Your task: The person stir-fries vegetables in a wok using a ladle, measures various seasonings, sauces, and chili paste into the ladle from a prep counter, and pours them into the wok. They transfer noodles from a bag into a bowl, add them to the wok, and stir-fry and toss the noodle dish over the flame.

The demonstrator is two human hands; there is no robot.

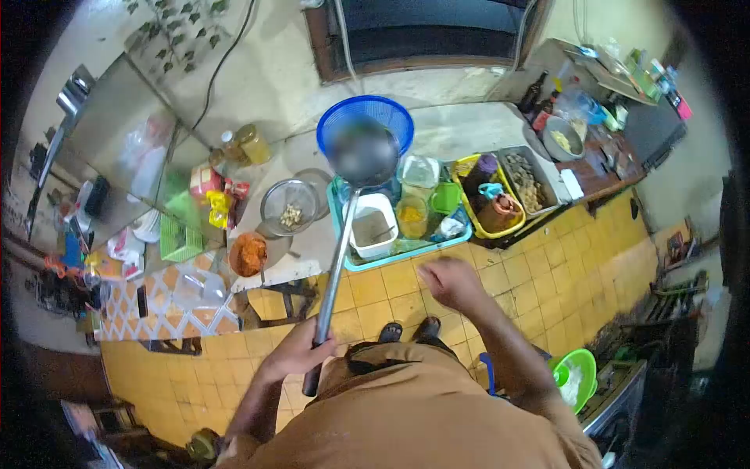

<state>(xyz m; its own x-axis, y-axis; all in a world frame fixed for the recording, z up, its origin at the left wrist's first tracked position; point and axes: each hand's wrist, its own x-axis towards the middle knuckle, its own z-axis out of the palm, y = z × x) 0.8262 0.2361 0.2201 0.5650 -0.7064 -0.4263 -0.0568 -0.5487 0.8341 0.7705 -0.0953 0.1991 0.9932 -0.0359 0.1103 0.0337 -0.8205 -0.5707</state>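
My left hand (299, 349) is closed around the dark grip of a long-handled skimmer (341, 242). Its metal shaft points away from me, and its round dark head is blurred over the blue mesh basket (401, 117). Held out at the right, my right hand (449, 282) has its fingers curled in; whether anything is inside them is hidden. Beyond the hands, a turquoise tray (366, 264) carries a white tub (373, 224) of liquid, a container with yellow contents (412, 216) and a green cup (446, 198).
Left of the tray are a metal sieve (289, 199) with pale pieces and a bowl of orange-red paste (250, 254). A yellow basket (500, 232) and a grey bin (533, 184) stand to the right. Near my right elbow is a green basin (587, 375).
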